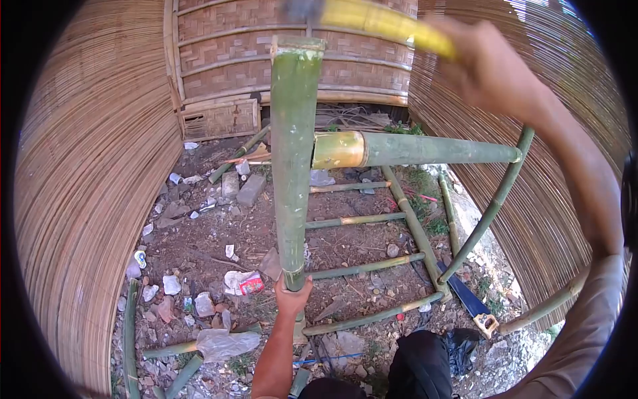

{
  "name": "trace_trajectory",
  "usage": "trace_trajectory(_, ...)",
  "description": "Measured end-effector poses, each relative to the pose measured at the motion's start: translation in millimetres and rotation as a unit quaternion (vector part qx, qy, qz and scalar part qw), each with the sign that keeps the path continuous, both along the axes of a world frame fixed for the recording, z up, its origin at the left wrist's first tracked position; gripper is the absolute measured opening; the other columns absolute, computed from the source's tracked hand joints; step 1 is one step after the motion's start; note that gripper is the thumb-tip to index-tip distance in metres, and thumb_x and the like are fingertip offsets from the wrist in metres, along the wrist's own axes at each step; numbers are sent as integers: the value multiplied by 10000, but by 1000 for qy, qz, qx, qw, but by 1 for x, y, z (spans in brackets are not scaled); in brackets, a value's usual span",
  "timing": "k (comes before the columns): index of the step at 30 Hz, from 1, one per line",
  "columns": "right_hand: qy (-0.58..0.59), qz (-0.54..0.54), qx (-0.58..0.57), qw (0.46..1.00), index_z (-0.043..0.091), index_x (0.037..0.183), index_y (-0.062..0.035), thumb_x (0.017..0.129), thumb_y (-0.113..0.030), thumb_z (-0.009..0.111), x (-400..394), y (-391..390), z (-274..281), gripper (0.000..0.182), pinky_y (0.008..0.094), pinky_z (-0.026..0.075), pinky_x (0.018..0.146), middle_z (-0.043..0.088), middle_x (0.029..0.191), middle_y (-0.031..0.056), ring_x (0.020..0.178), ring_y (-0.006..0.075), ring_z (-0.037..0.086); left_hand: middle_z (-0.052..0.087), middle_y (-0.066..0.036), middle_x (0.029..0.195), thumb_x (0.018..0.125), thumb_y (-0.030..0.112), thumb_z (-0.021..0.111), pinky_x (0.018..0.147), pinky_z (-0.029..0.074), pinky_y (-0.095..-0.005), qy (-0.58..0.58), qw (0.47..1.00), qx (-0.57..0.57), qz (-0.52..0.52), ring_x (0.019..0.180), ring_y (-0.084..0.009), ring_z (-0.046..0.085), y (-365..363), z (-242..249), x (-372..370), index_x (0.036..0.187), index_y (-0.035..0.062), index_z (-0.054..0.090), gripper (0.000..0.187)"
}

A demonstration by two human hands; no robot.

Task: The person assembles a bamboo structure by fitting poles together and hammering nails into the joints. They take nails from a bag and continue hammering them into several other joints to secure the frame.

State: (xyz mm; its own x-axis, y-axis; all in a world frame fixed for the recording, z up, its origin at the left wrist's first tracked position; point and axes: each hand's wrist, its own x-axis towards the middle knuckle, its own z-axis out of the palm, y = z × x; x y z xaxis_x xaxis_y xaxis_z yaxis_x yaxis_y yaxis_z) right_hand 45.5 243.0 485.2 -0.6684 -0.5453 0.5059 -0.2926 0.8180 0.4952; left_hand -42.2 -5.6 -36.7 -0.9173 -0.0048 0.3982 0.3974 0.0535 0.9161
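Note:
My left hand point(292, 297) is wrapped round the lower part of a thick green bamboo post point(292, 146), which stands upright in front of me. My right hand point(477, 58) is raised at the upper right, closed on the yellow handle of a hammer point(379, 21). Motion blurs both the hand and the tool. The dark hammer head hangs above the post's cut top, apart from it in the picture. A horizontal bamboo rail point(425, 149) meets the post at a pale, trimmed end and runs right to a slanting bamboo pole point(495, 203).
Below lies a bamboo frame with several rungs point(362, 267). A handsaw point(468, 299) rests on the ground at the right, near a black bag point(460, 349). Stones, litter and bamboo pieces point(131, 332) cover the left ground. Slatted walls point(86, 166) curve along both sides.

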Motion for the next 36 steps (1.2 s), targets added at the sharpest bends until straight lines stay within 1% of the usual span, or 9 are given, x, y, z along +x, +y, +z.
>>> trace_trajectory(1, 124, 69, 113, 984, 593, 1295, -84, 971, -98, 565, -8, 1, 5, 326, 305, 465, 526, 602, 739, 12, 534, 118, 526, 703, -46, 834, 783, 151, 820, 727, 532, -309, -17, 1000, 25, 0, 753, -113, 644, 2, -3, -5, 1036, 15, 659, 329)
trace_trajectory(3, 144, 9, 75, 987, 593, 1263, -90, 957, -66, 532, 4, -14, 11, 313, 300, 464, 518, 562, 682, 22, 560, 105, 529, 708, -61, 836, 770, 154, 830, 731, 535, -318, -34, 999, 25, 5, 760, -118, 649, 6, -5, 0, 1014, 13, 665, 326)
trace_trajectory(4, 42, -98, -66, 992, 587, 1263, -109, 905, -1, 527, 16, -38, 24, 379, 334, 508, 554, 575, 698, 67, 622, 140, 580, 719, -79, 854, 769, 165, 831, 750, 543, -329, 0, 999, 25, 32, 774, -136, 669, 8, -7, -1, 1020, 10, 672, 335)
trace_trajectory(22, 130, -20, -345, 929, 582, 1298, -90, 986, -161, 562, 62, 98, -65, 321, 253, 392, 452, 488, 617, -26, 501, 76, 434, 662, -2, 825, 817, 168, 849, 718, 509, -284, -80, 994, -61, -35, 758, -90, 611, -9, 48, 12, 907, 29, 639, 267)
trace_trajectory(27, 157, -37, -377, 912, 580, 1312, -89, 1000, -192, 567, 90, 172, -86, 329, 237, 363, 426, 470, 596, -45, 472, 61, 400, 664, -118, 1091, 798, 177, 869, 914, 506, -341, -103, 977, -182, -47, 1000, -194, 639, -33, 68, 17, 1242, -12, 520, 595)
trace_trajectory(30, 182, -74, -356, 913, 579, 1321, -88, 1009, -212, 569, 116, 224, -82, 336, 228, 346, 411, 459, 584, -56, 455, 52, 380, 639, -233, 1168, 797, 369, 865, 995, 473, -396, 133, 880, -356, 284, 1074, -283, 617, -17, 119, 51, 1315, -86, 492, 784)
trace_trajectory(32, 204, -103, -332, 915, 578, 1327, -87, 1015, -224, 571, 142, 246, -77, 341, 222, 334, 401, 452, 576, -64, 444, 46, 367, 678, -198, 1063, 895, 250, 784, 874, 537, -420, 173, 863, -196, 433, 969, -249, 641, 19, 147, 79, 1049, -84, 613, 406)
trace_trajectory(33, 211, -114, -327, 914, 577, 1330, -87, 1018, -231, 572, 151, 258, -70, 344, 219, 329, 395, 448, 572, -67, 438, 43, 360, 685, -167, 1021, 906, 182, 760, 849, 538, -401, 189, 924, -80, 323, 923, -227, 645, 46, 148, 88, 1002, -63, 622, 297)
trace_trajectory(36, 211, -151, -327, 909, 584, 1326, -84, 1020, -253, 581, 168, 303, -49, 349, 210, 308, 385, 447, 568, -74, 428, 38, 348, 637, -76, 804, 860, 105, 787, 717, 534, -332, 209, 958, -194, -39, 738, -155, 606, 169, 186, 118, 982, -17, 638, 229)
